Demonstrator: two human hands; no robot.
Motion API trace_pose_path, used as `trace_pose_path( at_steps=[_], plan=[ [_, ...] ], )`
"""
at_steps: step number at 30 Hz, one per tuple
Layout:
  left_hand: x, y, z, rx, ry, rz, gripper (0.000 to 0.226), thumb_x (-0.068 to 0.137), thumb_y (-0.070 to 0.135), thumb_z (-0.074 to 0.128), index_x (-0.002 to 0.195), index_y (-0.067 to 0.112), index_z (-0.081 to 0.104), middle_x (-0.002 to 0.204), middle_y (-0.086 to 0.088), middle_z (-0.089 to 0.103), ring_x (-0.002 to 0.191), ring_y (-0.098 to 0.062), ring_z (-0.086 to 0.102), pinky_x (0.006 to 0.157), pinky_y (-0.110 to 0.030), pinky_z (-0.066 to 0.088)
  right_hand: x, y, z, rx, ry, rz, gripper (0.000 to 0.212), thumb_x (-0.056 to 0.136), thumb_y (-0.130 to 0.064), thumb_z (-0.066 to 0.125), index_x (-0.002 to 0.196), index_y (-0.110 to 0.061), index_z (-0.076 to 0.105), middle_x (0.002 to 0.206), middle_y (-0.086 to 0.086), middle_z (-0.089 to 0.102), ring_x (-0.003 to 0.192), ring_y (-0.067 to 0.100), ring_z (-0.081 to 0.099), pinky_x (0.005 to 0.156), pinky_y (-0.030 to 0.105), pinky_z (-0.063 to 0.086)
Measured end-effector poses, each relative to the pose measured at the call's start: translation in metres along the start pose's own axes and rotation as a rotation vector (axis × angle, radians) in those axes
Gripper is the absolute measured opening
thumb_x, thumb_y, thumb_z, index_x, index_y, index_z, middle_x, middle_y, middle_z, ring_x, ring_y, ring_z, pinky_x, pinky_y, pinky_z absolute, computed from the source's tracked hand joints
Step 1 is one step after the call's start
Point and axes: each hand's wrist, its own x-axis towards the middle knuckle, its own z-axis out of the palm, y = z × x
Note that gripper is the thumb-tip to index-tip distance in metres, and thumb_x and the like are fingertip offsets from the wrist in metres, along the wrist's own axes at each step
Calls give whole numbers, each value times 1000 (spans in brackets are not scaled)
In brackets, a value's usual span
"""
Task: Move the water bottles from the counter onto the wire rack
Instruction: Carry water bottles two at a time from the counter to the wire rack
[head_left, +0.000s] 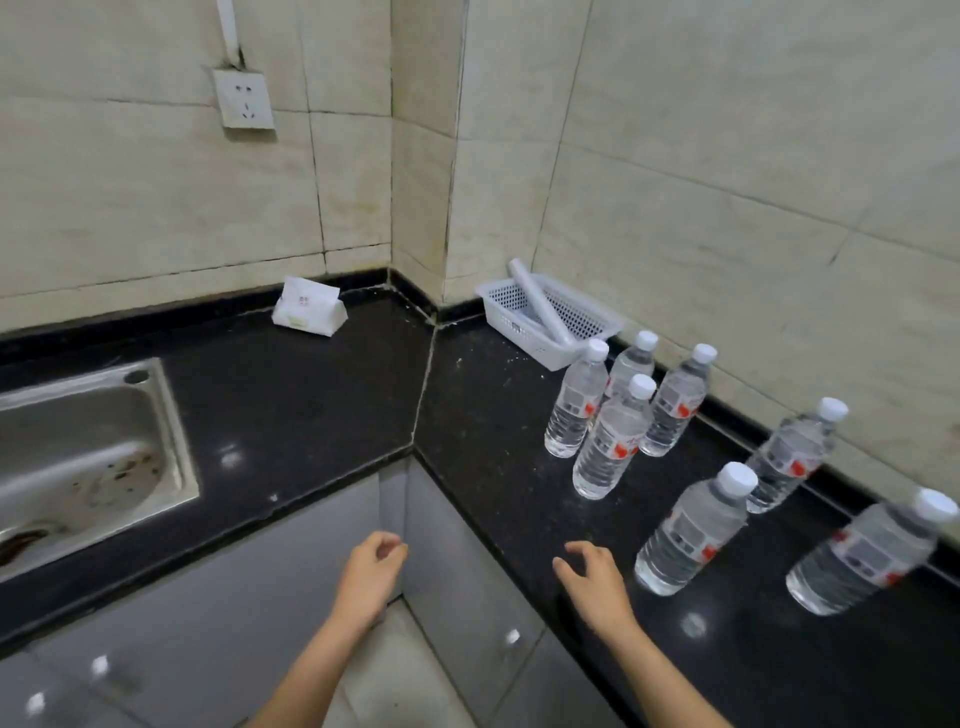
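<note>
Several clear water bottles with white caps and red-marked labels stand upright on the black counter (493, 415) at the right. A tight cluster of them (613, 441) stands near the back, and three more stand closer: one (691, 530) nearest my right hand, one (792, 457) by the wall, one (867, 556) at the far right. My right hand (592, 577) hovers over the counter's front edge, left of the nearest bottle, fingers apart and empty. My left hand (371, 566) hangs in front of the cabinet corner, fingers loosely curled, holding nothing. No wire rack is in view.
A white plastic basket (592, 312) with a rolled white tube in it sits in the back corner. A white tissue pack (309, 306) lies against the back wall. A steel sink (88, 457) is set into the counter at the left. A wall socket (244, 98) is above.
</note>
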Motion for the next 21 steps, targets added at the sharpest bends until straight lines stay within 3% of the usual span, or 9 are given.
trace_pose_path(
  at_steps=[3, 6, 10, 13, 17, 21],
  plan=[
    [21, -8, 8, -10, -47, -32, 13, 89, 3, 49, 96, -1, 59, 94, -12, 57, 93, -19, 50, 80, -24, 34, -3, 2, 13, 5, 10, 34, 34, 87, -21, 58, 118, -8, 56, 125, 14, 49, 118, 26, 49, 100, 26, 32],
    [38, -11, 31, -22, -127, -50, 13, 87, -3, 50, 77, 4, 56, 79, -13, 56, 88, -20, 50, 65, -20, 34, 3, 4, 13, 50, 74, 75, 34, 87, -20, 59, 119, -9, 55, 123, 12, 50, 116, 23, 49, 98, 24, 33],
    [59, 0, 56, 25, -235, -22, 18, 87, 2, 52, 75, 14, 55, 81, -12, 57, 84, -21, 52, 74, -24, 34, 29, 5, -4, 156, 224, 95, 37, 85, -15, 61, 120, -7, 54, 115, 12, 52, 114, 26, 51, 98, 29, 36],
    [75, 11, 64, 100, -288, -4, 28, 87, 4, 54, 69, 26, 53, 76, -6, 59, 84, -21, 56, 75, -25, 37, 56, -1, -15, 279, 326, 97, 46, 82, -11, 64, 125, -6, 48, 123, 15, 53, 109, 22, 52, 97, 31, 38],
    [118, 28, 58, 197, -308, -14, 19, 86, 10, 58, 76, 26, 55, 88, -7, 63, 94, -23, 59, 81, -26, 41, 105, -14, -31, 490, 434, 128, 68, 76, -6, 71, 134, -6, 35, 128, 16, 49, 110, 20, 48, 94, 27, 35],
    [159, 52, 68, 206, -301, 23, 6, 87, 10, 56, 92, 14, 56, 81, 0, 58, 82, -19, 55, 67, -23, 40, 148, -22, -45, 664, 446, 46, 89, 67, 6, 74, 139, -10, 25, 127, 4, 44, 116, 14, 43, 97, 27, 32]
  ],
)
